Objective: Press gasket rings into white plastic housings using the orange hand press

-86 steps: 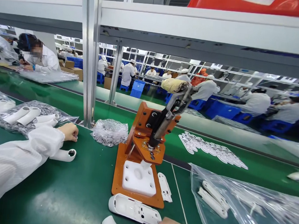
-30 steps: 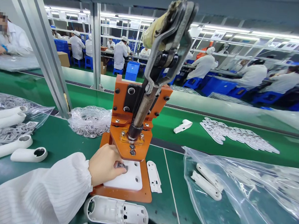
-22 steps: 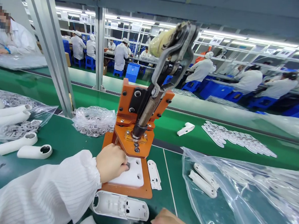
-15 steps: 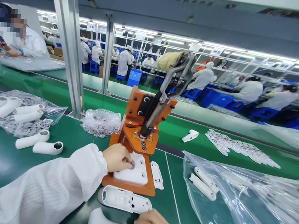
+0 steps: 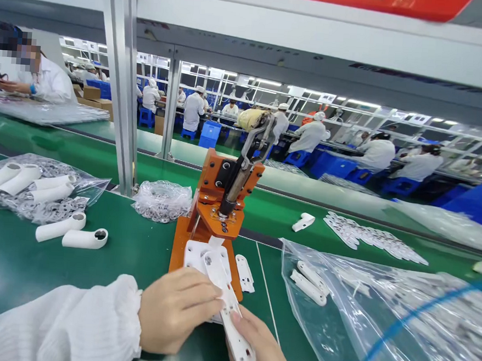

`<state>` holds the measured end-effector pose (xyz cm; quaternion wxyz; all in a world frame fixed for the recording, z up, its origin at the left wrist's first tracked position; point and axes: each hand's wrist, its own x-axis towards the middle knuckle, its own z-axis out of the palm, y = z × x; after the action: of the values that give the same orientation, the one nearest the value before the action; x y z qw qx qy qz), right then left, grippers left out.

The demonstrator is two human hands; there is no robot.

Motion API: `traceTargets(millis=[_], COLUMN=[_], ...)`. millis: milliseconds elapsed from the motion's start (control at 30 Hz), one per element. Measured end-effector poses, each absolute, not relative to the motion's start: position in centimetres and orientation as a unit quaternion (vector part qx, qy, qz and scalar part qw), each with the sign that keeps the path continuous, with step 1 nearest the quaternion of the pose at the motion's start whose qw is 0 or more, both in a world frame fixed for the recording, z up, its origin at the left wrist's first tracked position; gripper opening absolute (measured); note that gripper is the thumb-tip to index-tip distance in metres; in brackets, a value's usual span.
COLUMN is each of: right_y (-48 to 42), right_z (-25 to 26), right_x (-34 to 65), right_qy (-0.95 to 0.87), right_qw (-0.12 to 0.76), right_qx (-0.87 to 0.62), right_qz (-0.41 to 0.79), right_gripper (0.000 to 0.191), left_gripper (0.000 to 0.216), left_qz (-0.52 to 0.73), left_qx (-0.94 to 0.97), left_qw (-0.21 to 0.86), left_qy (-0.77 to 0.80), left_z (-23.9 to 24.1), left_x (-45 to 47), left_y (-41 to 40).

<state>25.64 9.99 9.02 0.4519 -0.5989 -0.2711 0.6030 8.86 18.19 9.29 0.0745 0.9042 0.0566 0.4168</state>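
Observation:
Both hands hold a long white plastic shell (image 5: 225, 301), its open inner side up and its far end over the white nest block (image 5: 194, 252) of an orange hand press (image 5: 216, 212). My left hand (image 5: 174, 308) closes its fingers on the shell's left edge. From below, my right hand (image 5: 260, 347) grips the shell's near end. The press lever (image 5: 249, 142) stands raised, its padded handle at the top.
A small white cover (image 5: 244, 273) lies right of the press. Two white tubes (image 5: 72, 232) and bags of parts lie at left. A clear bag of white parts (image 5: 380, 317) fills the right. One white piece (image 5: 303, 222) and a row of flat parts (image 5: 373, 239) sit on the green belt. Co-workers sit beyond.
My left hand left the nest block, where it was placing a small ring. Both hands lifted the white shell from the table in front of the press and brought it over the nest.

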Motion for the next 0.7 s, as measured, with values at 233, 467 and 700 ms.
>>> traceTargets(millis=[233, 467, 700], right_y=[11.4, 11.3, 15.8], right_z=[11.1, 12.3, 18.5], right_x=[24.4, 26.2, 28.1], right_qy=[-0.254, -0.373, -0.482], right_qw=[0.479, 0.372, 0.658], right_qx=[-0.502, -0.607, -0.504], right_qz=[0.674, 0.595, 0.285], right_gripper=[0.022, 0.043, 0.025], left_gripper=[0.025, 0.021, 0.011], left_qz=[0.381, 0.412, 0.335], left_qx=[0.913, 0.892, 0.921], left_qw=[0.023, -0.088, -0.099], left_qy=[0.145, 0.165, 0.174], left_z=[7.3, 7.0, 8.3], left_x=[11.6, 12.2, 13.1], left_y=[18.3, 19.1, 20.1])
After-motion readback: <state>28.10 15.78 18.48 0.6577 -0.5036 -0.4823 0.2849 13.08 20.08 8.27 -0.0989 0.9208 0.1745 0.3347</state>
